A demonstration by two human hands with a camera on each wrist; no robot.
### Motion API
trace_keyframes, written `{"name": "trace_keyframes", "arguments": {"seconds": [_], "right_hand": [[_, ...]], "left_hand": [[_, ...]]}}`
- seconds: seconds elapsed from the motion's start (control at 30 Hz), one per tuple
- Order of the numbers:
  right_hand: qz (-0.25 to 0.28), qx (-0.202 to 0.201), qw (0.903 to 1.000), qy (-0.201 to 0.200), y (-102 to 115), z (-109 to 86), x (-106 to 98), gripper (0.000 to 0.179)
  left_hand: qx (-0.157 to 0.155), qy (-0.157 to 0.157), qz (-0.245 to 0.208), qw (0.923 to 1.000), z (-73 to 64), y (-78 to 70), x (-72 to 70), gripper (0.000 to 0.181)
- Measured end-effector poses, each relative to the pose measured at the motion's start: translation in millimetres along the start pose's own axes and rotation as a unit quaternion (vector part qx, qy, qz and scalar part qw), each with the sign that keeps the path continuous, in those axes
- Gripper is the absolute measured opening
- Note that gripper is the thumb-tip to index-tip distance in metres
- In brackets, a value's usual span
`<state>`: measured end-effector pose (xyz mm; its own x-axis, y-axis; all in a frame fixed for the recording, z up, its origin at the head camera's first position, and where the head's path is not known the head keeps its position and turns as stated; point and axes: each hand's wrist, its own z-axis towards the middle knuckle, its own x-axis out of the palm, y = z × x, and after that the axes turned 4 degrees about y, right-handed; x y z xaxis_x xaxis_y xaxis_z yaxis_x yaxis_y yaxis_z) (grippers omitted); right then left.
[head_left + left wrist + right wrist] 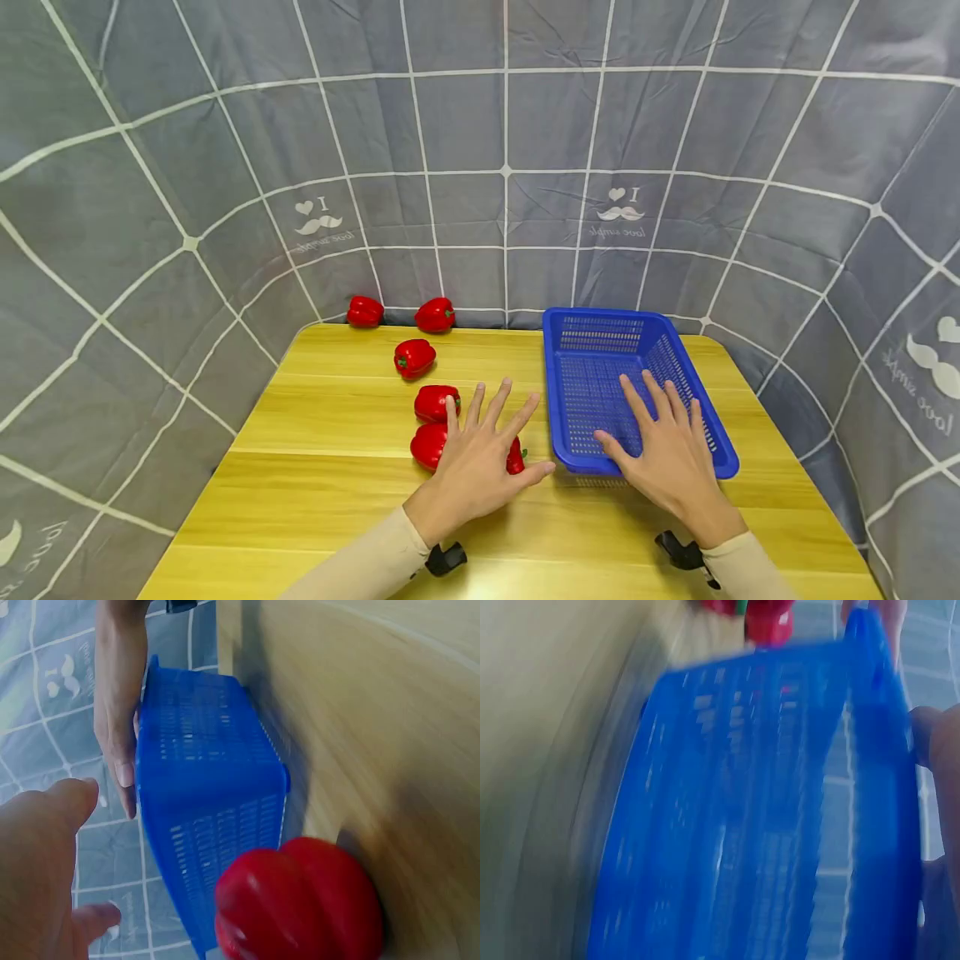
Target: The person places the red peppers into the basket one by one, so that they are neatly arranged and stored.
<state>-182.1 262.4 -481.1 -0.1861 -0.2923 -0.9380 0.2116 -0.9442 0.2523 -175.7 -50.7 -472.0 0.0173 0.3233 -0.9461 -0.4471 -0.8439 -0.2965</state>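
Note:
My left hand hovers with spread fingers over red bell peppers near the middle of the table, holding nothing. One bell pepper shows left of that hand, another just beyond it, and a third is mostly hidden behind the fingers. In the left wrist view a red bell pepper lies close to the basket's side. A blue plastic basket with slotted walls stands on the right, with no peppers seen in it. Above its near right part my right hand is spread, fingers straight, gripping nothing.
More red bell peppers lie farther back on the left: one mid-table, two by the back edge. The wooden table is enclosed by a grey curtain with white lines.

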Motion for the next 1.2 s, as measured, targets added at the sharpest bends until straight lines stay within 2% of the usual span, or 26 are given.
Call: {"name": "trace_keyframes", "arguments": {"seconds": [0.17, 0.27, 0.5, 0.77, 0.93, 1.2], "right_hand": [[0.005, 0.022, 0.9997, -0.008, -29.0, 2.3, -9.1, 0.102], [0.003, 0.042, 0.9991, -0.001, -45.1, 2.9, -14.2, 0.103], [0.019, 0.108, 0.9899, 0.09, -65.2, 5.2, -24.2, 0.119], [0.028, 0.096, 0.99, 0.099, -55.8, 16.9, -22.5, 0.121], [0.033, 0.088, 0.9903, 0.102, -44.9, 24.5, -17.9, 0.12], [0.041, 0.079, 0.9898, 0.111, -32.8, 33.2, -12.9, 0.121]], "left_hand": [[0.041, 0.008, 0.023, 0.9989, 7.1, -5.8, 6.8, 0.088], [0.05, 0.014, 0.023, 0.9984, 11.0, -6.7, 10.8, 0.083], [0.056, 0.019, 0.023, 0.998, 15.6, -2.9, 12.4, 0.076], [0.05, 0.015, 0.015, 0.9985, 12.5, 10.4, 3.8, 0.073], [0.037, 0.016, -0.009, 0.9992, 6.6, 21.4, -2.9, 0.07], [0.033, 0.007, -0.039, 0.9987, 2.1, 34.9, -9.9, 0.063]]}}
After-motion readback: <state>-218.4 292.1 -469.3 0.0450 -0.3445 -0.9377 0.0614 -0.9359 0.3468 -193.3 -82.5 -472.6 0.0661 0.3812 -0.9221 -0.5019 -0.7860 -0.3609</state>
